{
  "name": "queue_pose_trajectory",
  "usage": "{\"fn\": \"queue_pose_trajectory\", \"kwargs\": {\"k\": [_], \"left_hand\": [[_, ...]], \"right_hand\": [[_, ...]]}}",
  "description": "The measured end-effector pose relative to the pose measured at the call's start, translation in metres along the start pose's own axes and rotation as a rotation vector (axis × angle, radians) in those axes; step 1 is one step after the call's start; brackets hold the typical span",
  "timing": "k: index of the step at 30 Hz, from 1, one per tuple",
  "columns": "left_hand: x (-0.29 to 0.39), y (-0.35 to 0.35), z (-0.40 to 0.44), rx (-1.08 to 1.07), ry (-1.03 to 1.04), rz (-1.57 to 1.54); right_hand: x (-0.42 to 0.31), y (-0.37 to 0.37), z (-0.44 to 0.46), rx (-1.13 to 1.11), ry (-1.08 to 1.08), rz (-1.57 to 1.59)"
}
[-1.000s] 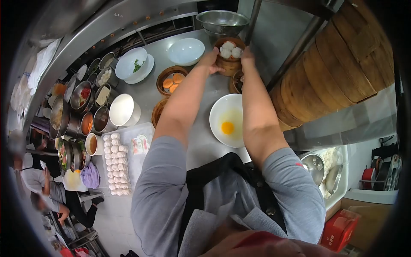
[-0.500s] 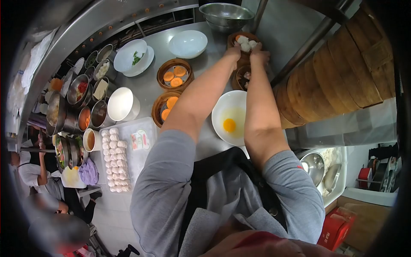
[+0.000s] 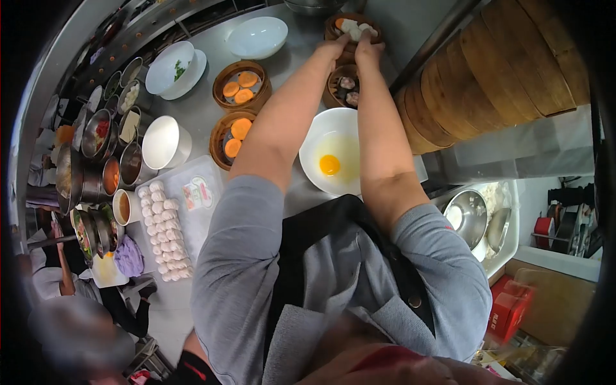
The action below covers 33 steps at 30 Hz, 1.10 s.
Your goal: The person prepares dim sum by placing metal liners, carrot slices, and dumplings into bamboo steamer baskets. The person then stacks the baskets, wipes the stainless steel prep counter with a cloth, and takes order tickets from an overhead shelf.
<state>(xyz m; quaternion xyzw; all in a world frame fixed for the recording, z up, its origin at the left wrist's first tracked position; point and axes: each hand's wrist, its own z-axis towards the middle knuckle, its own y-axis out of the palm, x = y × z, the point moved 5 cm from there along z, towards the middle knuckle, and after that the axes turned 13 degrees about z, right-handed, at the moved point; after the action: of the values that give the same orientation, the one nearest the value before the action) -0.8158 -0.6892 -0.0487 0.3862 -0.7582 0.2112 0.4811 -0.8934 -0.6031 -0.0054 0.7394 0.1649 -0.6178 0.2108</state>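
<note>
Steel counter (image 3: 292,72), far end: I see white dumplings (image 3: 350,27) in a bamboo steamer (image 3: 329,28), left hand (image 3: 335,47) and right hand (image 3: 369,51) at its near side. Whether they grasp it, I cannot tell.

- Grey shirt (image 3: 327,256) with short sleeves and a ribbed-looking collar (image 3: 298,340)
- Small red marking (image 3: 448,228) on the right sleeve (image 3: 436,269)
- Black apron-like garment (image 3: 330,212) with round metallic buttons (image 3: 416,300)
- Left hand (image 3: 335,49) and right hand (image 3: 370,50) bare
</note>
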Motion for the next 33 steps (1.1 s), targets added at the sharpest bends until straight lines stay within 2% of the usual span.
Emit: {"fn": "queue_pose_trajectory", "kwargs": {"k": [2,5,8,10,12,13,16,17,20,22,24,26,27,28,30,33], "left_hand": [[0.006,-0.007,-0.003,0.203,0.001,0.159],[0.013,0.001,-0.013,0.213,0.088,0.098],[0.026,0.011,-0.033,0.123,0.061,0.268],[0.016,0.018,-0.003,0.071,0.122,0.344],[0.030,0.025,-0.032,0.073,0.156,0.447],[0.037,0.027,-0.042,0.009,0.165,0.490],[0.022,0.021,-0.022,0.295,0.082,0.423],[0.027,0.018,-0.037,0.228,0.022,0.410],[0.031,0.000,-0.055,0.338,0.202,0.468],[0.035,-0.020,-0.075,0.313,0.250,0.662],[0.046,-0.045,-0.139,0.278,0.425,0.734],[0.036,-0.076,-0.190,0.243,0.611,0.679],[0.036,-0.092,-0.230,0.257,0.627,0.710],[0.032,-0.111,-0.275,0.262,0.652,0.744],[0.006,-0.158,-0.340,0.361,0.564,0.530],[-0.063,-0.241,-0.422,0.757,0.516,0.314]], "right_hand": [[0.003,0.003,0.006,-0.041,-0.036,0.053],[-0.015,-0.005,-0.015,0.019,0.041,-0.162],[-0.005,-0.006,-0.004,0.146,-0.028,-0.143],[0.003,-0.011,0.004,0.192,-0.036,-0.147],[0.011,-0.015,0.016,0.242,-0.062,-0.202],[0.009,-0.015,0.015,0.228,-0.062,-0.160],[-0.008,-0.013,-0.003,0.116,-0.050,-0.085],[-0.007,-0.014,-0.001,0.126,-0.044,-0.093],[0.007,-0.016,0.023,0.180,-0.159,-0.054],[0.013,-0.017,0.034,0.241,-0.126,-0.073],[-0.002,-0.018,0.019,0.255,-0.098,-0.093],[-0.024,-0.005,0.001,0.175,-0.151,-0.133],[-0.034,0.002,-0.010,0.085,-0.255,-0.204],[-0.040,0.017,-0.020,-0.071,-0.496,-0.205],[-0.062,0.044,-0.079,-0.440,-0.915,-0.108],[-0.056,0.078,-0.191,-0.912,-0.668,-0.304]]}}
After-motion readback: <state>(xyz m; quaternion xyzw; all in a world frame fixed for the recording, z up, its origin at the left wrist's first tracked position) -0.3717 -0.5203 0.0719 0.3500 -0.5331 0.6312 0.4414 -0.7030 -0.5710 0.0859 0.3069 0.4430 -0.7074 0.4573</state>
